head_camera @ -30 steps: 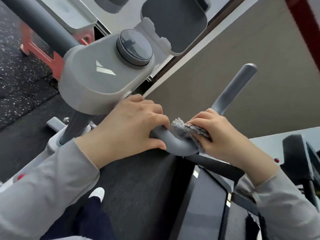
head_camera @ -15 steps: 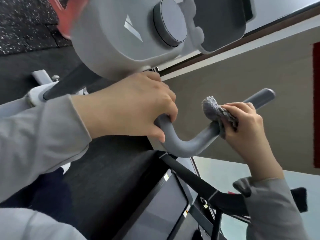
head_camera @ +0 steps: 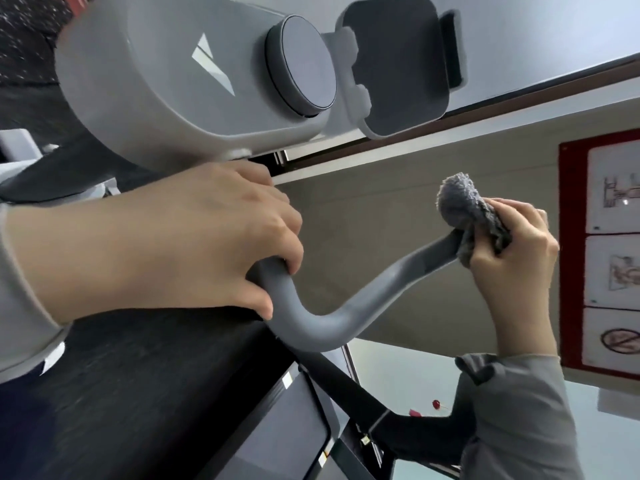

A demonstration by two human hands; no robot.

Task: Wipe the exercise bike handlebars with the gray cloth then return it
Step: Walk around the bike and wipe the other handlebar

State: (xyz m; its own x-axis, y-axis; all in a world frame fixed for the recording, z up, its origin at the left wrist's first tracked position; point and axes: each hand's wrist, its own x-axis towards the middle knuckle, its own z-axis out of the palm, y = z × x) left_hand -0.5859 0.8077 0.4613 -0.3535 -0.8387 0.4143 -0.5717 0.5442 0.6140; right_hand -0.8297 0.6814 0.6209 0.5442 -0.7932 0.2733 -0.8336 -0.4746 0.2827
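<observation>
Up at the right of the frame, the right hand (head_camera: 512, 258) squeezes the soft, light gray cloth (head_camera: 467, 209) shut around the hard handlebar (head_camera: 322, 327), while the left hand (head_camera: 194, 244) wraps tight near its bend.

Dark speckled rubber floor (head_camera: 24, 36) shows at the upper left, behind the bike's gray console. The exercise bike (head_camera: 166, 74) stands on it; its base is hidden from view.

Left hand (head_camera: 194, 244) fingers curled closed (thumb underneath); right hand (head_camera: 512, 258) fisted, wrist raised.
</observation>
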